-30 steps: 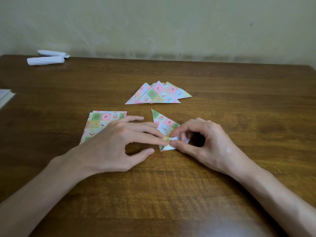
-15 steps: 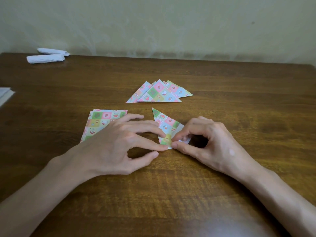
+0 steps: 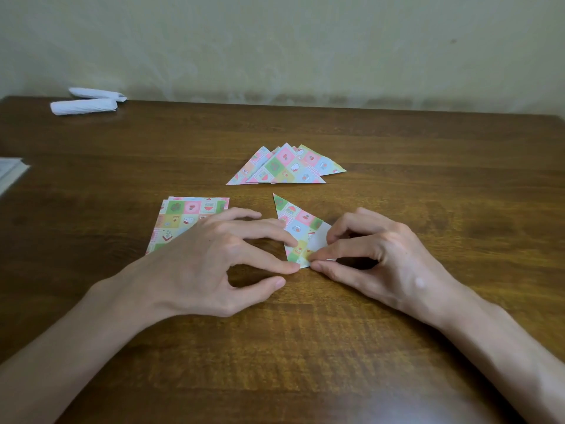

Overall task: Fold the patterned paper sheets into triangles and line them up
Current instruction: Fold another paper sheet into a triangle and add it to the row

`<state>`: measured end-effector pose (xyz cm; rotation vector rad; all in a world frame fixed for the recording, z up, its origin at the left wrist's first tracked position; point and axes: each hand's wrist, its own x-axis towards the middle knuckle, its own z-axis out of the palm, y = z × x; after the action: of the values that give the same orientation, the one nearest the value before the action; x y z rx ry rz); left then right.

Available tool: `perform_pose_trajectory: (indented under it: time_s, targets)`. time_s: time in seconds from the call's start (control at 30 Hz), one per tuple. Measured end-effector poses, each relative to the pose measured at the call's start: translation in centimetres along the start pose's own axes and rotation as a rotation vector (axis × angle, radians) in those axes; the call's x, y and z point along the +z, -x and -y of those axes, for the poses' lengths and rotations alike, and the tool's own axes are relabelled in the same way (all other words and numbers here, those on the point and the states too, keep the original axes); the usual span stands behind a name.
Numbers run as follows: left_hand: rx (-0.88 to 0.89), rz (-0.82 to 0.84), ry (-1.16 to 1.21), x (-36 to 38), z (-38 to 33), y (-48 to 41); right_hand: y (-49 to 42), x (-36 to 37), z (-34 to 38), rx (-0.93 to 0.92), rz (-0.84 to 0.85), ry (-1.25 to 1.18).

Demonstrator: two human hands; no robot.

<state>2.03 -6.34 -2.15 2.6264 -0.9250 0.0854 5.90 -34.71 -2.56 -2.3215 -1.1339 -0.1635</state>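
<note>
Left hand spread, fingertips pressed on half-folded sheet at table centre, right hand pinched its near corner, unfolded stack lay just left, folded triangles overlapped farther back, white rolls far left.

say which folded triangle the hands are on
The lone triangle in front, held by the left hand and right hand; the other triangles overlap farther back, untouched.

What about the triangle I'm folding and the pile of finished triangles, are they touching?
Apart. The head view shows bare table between the triangle being folded and the pile of finished triangles.
</note>
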Motion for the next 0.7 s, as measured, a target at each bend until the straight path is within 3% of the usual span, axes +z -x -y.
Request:
perform_pose_trajectory:
  time_s: [0.47, 0.7]
  targets:
    - [-0.012, -0.018, -0.026, 0.4, 0.0, 0.2, 0.0, 0.0, 0.3, 0.003, 0.0, 0.027]
    - [0.108, -0.067, -0.011, -1.2, -1.3, -0.5, 0.0, -0.2, 0.9, 0.003, 0.01, 0.03]
